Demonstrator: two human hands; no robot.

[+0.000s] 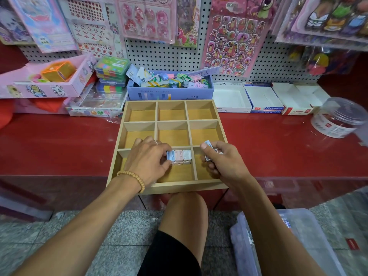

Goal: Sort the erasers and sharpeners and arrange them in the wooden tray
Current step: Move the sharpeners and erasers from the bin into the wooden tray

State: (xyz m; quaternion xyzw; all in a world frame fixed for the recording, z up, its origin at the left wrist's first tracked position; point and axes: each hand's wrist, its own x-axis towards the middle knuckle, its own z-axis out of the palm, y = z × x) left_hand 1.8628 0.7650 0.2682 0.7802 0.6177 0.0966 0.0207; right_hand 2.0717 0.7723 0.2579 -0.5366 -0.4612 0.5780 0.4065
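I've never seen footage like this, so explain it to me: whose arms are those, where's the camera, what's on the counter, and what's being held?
There is one picture, from a camera worn on a person's head, looking down at their own arms. On the red counter sits a wooden tray with nine compartments. The left hand pinches the blue end of a row of three small pastel pieces in the near middle compartment. The right hand has its grip on a few more pieces over the near right compartment. Whether they are erasers or sharpeners is unclear.
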